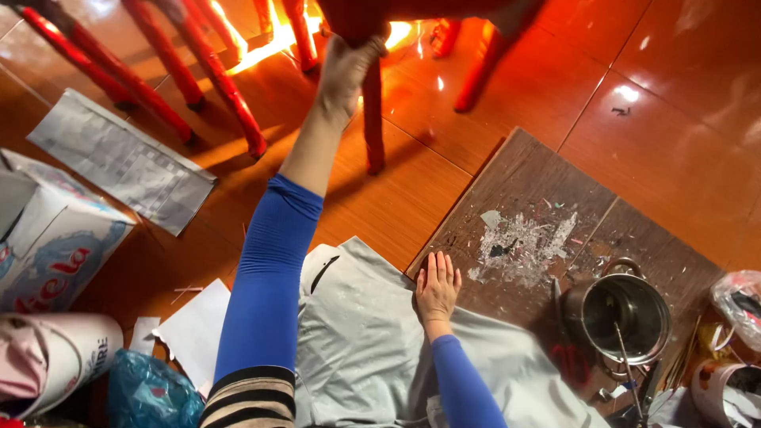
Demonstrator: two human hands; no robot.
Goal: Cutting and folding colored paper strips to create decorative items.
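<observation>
My left hand point(346, 71) reaches up and forward in a blue sleeve and grips the upper part of a red chair leg point(372, 127) near the top of the head view. Down at the floor, my right hand point(436, 289) lies flat, fingers together, on the near corner of a dark wooden board point(523, 190). That hand holds nothing. A grey plastic sheet point(357, 341) spreads beneath and around my right wrist. Scraps of white paper and glue residue point(523, 246) are stuck on the board just right of the hand.
Several red chair and stool legs point(222, 87) stand at the top left. A folded newspaper point(119, 158) and a printed carton point(47, 238) lie at left. A steel pot point(622, 313) with a stick in it sits on the board at right, beside plastic bags point(737, 297).
</observation>
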